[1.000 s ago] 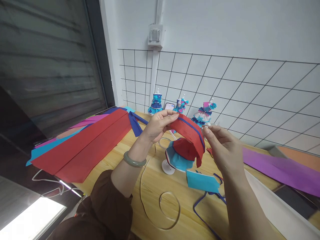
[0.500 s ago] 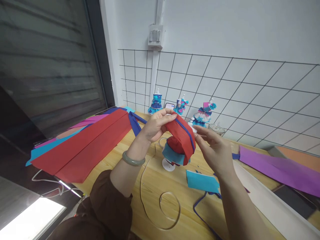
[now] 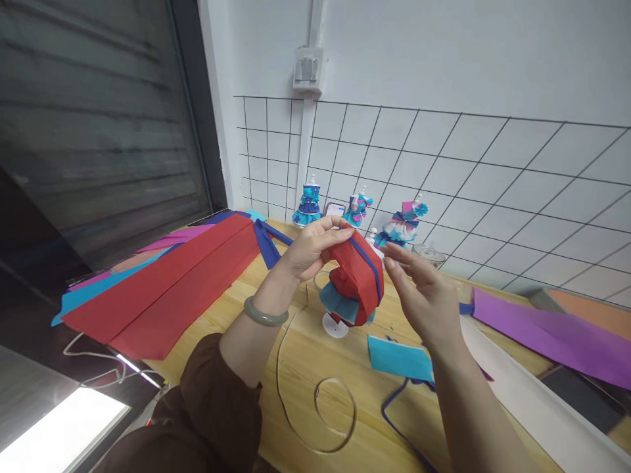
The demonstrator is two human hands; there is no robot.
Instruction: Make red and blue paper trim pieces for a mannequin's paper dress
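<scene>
My left hand (image 3: pixel 318 246) pinches the upper edge of a red paper strip (image 3: pixel 362 272) that has a dark blue band along it. The strip curves around a small white mannequin (image 3: pixel 373 235), whose top shows behind it. Below the red paper is a teal layer (image 3: pixel 339 303), above the round white base (image 3: pixel 335 326). At the strip's right side is my right hand (image 3: pixel 419 282), thumb and fingers slightly apart near the mannequin's shoulder. Nothing shows between those fingers.
Three dressed mannequins, a phone (image 3: pixel 335 209) and a glass dish (image 3: pixel 428 255) stand behind. Red paper sheets (image 3: pixel 167 289) lie left, purple paper (image 3: pixel 547 335) right. A teal piece (image 3: pixel 400 358) and a loose pale cord (image 3: pixel 280 381) lie in front.
The mannequin's top has shifted slightly left and up relative to my right hand, whose fingers have come away from it. The red strip has tilted a little, still in my left hand.
</scene>
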